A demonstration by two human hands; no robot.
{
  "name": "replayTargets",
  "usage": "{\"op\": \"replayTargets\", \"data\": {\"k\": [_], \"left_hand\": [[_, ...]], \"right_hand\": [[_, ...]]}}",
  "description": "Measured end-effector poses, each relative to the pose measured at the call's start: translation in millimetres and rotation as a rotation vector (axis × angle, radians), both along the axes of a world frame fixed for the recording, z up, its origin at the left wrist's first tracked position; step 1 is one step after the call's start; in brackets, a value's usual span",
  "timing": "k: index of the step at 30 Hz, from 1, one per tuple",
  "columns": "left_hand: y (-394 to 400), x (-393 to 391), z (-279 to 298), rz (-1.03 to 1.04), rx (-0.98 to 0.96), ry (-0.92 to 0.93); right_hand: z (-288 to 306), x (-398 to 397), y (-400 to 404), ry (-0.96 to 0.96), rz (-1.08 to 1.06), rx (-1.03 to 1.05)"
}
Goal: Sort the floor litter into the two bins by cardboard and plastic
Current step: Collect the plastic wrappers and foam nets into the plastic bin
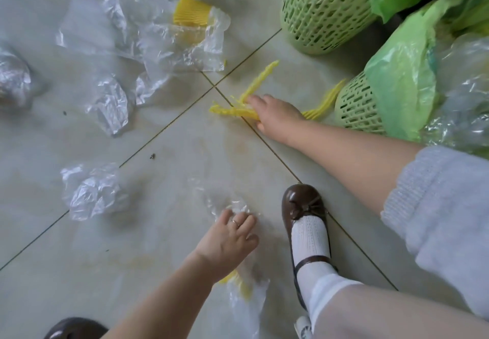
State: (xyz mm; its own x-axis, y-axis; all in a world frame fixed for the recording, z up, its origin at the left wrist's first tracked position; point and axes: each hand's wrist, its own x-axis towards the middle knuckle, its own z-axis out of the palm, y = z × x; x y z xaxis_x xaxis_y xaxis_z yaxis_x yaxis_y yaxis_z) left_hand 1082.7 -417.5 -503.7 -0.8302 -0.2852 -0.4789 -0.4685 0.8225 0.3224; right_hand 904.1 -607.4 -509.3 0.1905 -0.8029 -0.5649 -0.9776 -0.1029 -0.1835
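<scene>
My right hand (275, 116) reaches down to the tiled floor and closes over a bundle of yellow plastic strips (260, 79) that fan out from under its fingers. My left hand (230, 241) lies with fingers apart on a clear plastic bag (247, 301) with something yellow inside, holding nothing. Two green lattice bins stand at the upper right, the far bin (322, 13) and the near bin (357, 106), each with a green liner (402, 82). The near bin is just right of my right hand, and clear plastic shows in it.
Clear plastic litter lies across the floor: a big sheet (169, 39) around a yellow ridged piece (190, 12), and two crumpled wads (111, 103) (92, 190). A silvery wad (13, 82) sits at the left edge. My brown shoe (304, 206) stands between my arms.
</scene>
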Motion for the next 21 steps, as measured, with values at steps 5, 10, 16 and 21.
{"op": "replayTargets", "data": {"k": [5,10,16,21], "left_hand": [[12,9,-4,0.040,0.082,0.020],[10,12,0,0.254,0.101,0.067],[18,13,20,0.382,0.107,0.108],[41,7,21,0.514,0.260,0.076]], "right_hand": [[2,-1,16,-0.162,-0.178,0.040],[19,-7,41,-0.400,-0.532,0.028],[34,-28,78,-0.619,-0.859,0.115],[41,-49,102,-0.722,-1.054,0.092]]}}
